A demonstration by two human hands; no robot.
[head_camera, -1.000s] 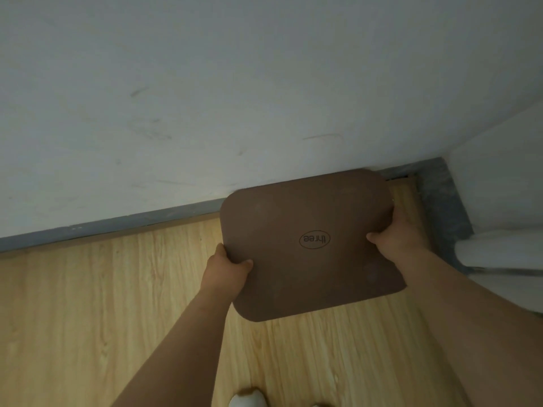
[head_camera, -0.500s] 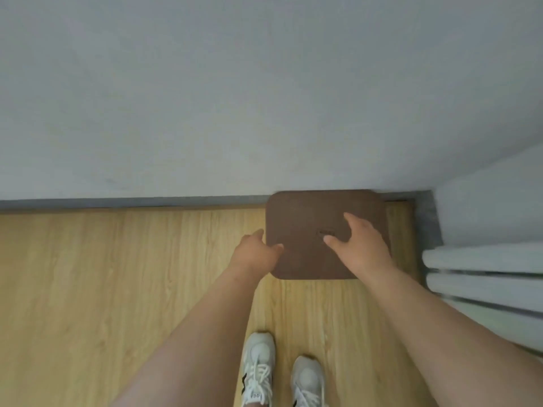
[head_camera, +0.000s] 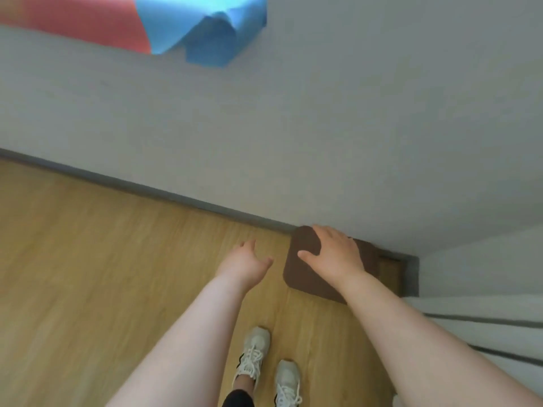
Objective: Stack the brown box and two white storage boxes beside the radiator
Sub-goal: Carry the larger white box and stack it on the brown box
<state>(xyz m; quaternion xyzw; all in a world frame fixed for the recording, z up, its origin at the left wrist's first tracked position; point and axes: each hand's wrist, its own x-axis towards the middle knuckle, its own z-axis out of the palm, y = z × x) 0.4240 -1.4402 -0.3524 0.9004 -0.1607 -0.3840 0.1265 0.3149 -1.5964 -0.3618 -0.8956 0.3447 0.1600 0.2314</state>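
The brown box [head_camera: 305, 271], a flat brown lid with rounded corners seen from above, sits on the wooden floor in the corner, against the grey skirting and next to the white radiator [head_camera: 482, 321]. My right hand [head_camera: 335, 254] lies flat on top of the box with fingers spread. My left hand [head_camera: 245, 264] hovers to the left of the box, apart from it, fingers relaxed and holding nothing. No white storage boxes are in view.
A grey wall [head_camera: 293, 127] runs behind the box, meeting a second wall at the right corner. Red and blue sheets [head_camera: 188, 27] hang on the wall at the top left. Wooden floor [head_camera: 102, 259] stretches left. My two shoes [head_camera: 270, 368] stand below.
The box went from held in both hands to resting on the floor in the corner. My left hand has come off its edge; my right hand stays on its top. The view swung left.
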